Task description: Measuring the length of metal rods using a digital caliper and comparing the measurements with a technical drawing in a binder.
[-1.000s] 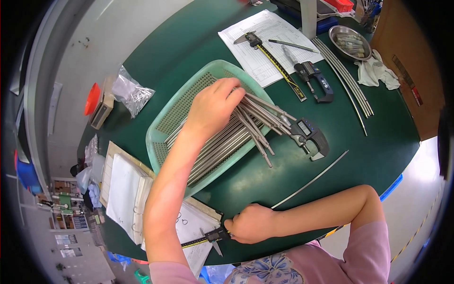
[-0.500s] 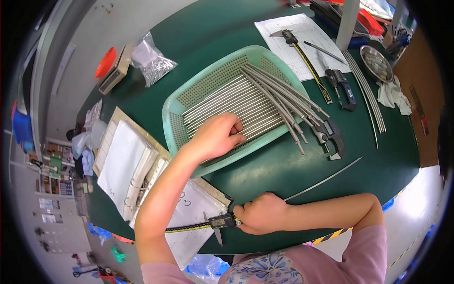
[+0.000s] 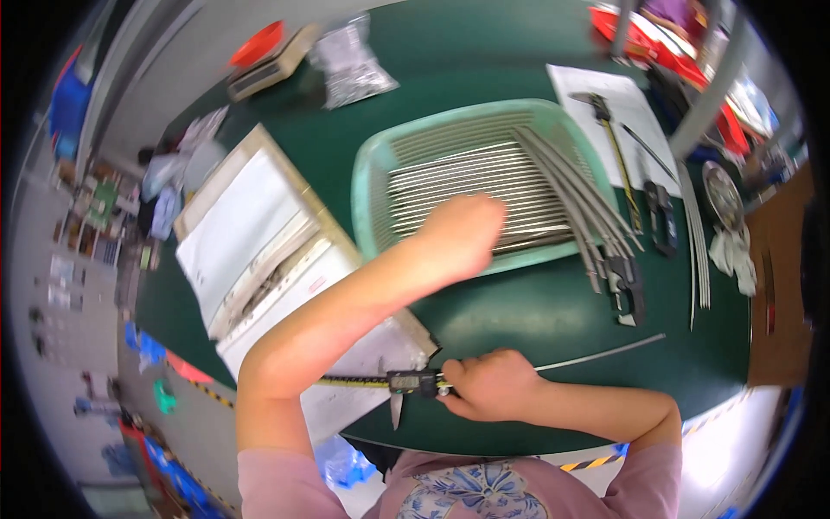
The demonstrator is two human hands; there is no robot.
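Head view: right hand [image 3: 488,387] grips caliper [image 3: 406,381]; left hand [image 3: 462,233] blurred over basket [image 3: 367,186], grip unclear.

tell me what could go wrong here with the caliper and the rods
The right hand holds the caliper at the table edge with its jaws pointing down past it; a slip could drop it. The left hand looks blurred over the rods in the basket, so a quick grab might snag several. Some rods overhang the rim toward a second caliper and could slide onto it.
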